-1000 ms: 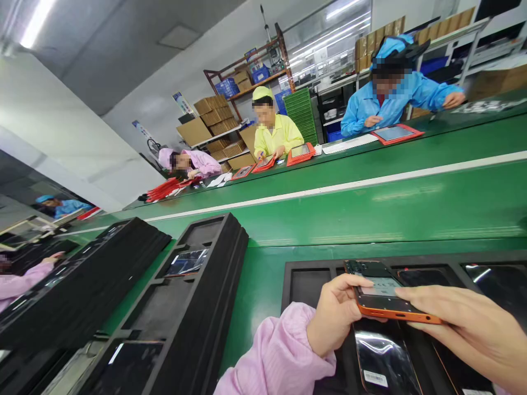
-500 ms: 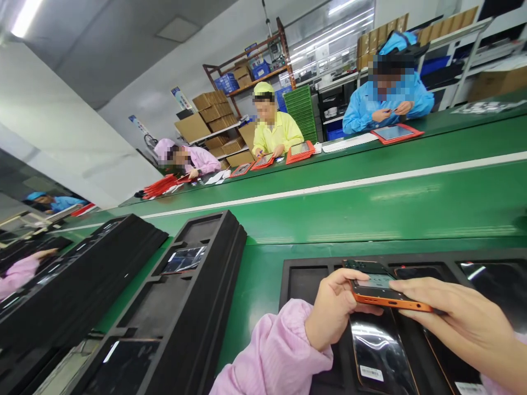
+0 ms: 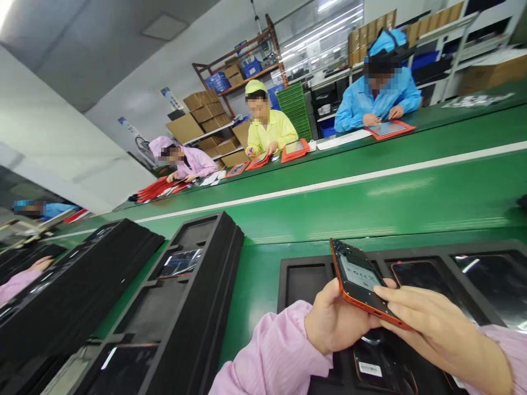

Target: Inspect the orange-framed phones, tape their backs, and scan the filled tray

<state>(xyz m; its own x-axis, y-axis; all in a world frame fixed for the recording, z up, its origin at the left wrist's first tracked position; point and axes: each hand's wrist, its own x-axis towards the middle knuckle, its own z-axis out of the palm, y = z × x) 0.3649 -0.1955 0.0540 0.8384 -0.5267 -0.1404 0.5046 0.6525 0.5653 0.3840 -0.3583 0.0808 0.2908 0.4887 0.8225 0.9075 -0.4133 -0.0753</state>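
Observation:
Both hands hold an orange-edged phone (image 3: 358,274), tilted, its black back with a pale printed label facing up toward me. My left hand (image 3: 340,323) grips it from below and along the left edge, thumb at the side. My right hand (image 3: 436,323) is closed on the near right end, fingers lying over the back. Beneath them sits a black foam tray (image 3: 284,285) with phones in its compartments. One phone with a white barcode sticker (image 3: 369,368) lies right under my hands, partly hidden by them.
Left of my hands stands a stack of black foam trays (image 3: 222,263), its top one holding phones, with another stack (image 3: 123,258) further left. Behind runs a green conveyor (image 3: 329,208). Across it, several people work beside red-framed pieces (image 3: 294,153). A pink-sleeved co-worker's hand shows at far left.
The phone has turned in my hands, its far end swinging up and its back now tilted more toward me. My left hand has shifted beneath it. The camera view has shifted slightly.

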